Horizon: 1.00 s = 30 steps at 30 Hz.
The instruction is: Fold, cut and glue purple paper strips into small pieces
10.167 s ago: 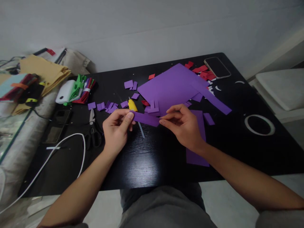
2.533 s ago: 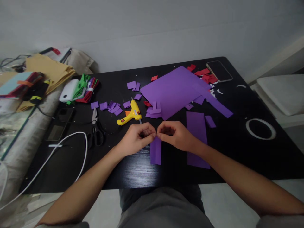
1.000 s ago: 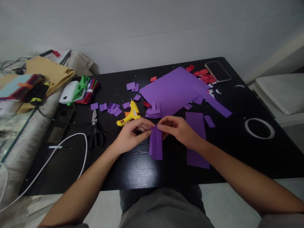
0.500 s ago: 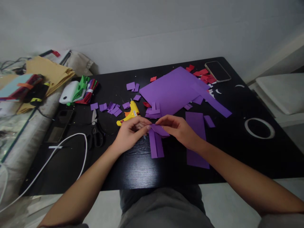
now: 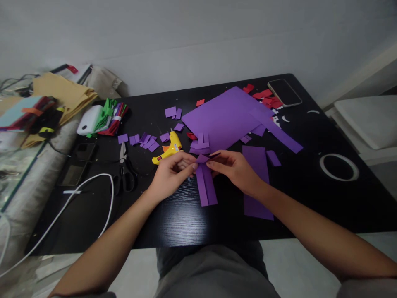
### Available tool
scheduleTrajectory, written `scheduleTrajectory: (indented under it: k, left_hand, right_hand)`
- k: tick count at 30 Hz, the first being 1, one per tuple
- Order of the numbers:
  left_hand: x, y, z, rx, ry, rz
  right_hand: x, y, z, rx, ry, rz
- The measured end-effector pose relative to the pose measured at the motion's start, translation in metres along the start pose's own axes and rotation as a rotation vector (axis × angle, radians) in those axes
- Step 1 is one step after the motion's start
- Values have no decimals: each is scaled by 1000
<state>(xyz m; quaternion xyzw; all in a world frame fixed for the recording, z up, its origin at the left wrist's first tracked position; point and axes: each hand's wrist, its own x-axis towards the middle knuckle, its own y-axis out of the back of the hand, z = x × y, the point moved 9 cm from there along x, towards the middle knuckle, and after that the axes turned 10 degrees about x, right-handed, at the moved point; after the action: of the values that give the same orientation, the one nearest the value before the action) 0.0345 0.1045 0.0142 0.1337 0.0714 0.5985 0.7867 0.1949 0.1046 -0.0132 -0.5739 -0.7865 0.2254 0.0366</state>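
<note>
Between my two hands is a folded purple paper strip (image 5: 206,186), its lower end hanging toward me over the dark table. My left hand (image 5: 172,171) pinches its upper left side between thumb and fingers. At the top right, my right hand (image 5: 231,167) grips a folded flap of the same paper, thumb in front. The fold at the top shows a small pointed shape; some of the flap is hidden by my right fingers. Just beyond my left hand lies a yellow glue gun (image 5: 173,145). Another small folded purple piece (image 5: 201,144) rests past my fingertips.
A large purple sheet (image 5: 223,118) and a long strip (image 5: 282,134) lie behind. A purple rectangle (image 5: 256,178) is under my right forearm. Scissors (image 5: 124,167), small purple squares (image 5: 150,142) and a white cable (image 5: 111,194) are left. A phone (image 5: 284,93) and tape ring (image 5: 339,167) are right.
The flap at the top of the purple paper has been turned upward and back by my right hand. The strip's lower end has swung slightly right. My left hand stays nearly in place.
</note>
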Motion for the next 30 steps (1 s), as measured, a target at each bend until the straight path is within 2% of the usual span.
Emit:
scheduleTrajectory:
  k: [11,20,30]
  left_hand:
    - [-1,2,11,74,-108,11]
    - [-2,1,7,41,-98,-12]
    - [-1,2,7,23,-85,33]
  right_hand:
    - [-1,-1,-3,-41,60,-25]
    - [-1,0,-6,-77,123,-17]
    - [-2,-2,-8,-80,150,-13]
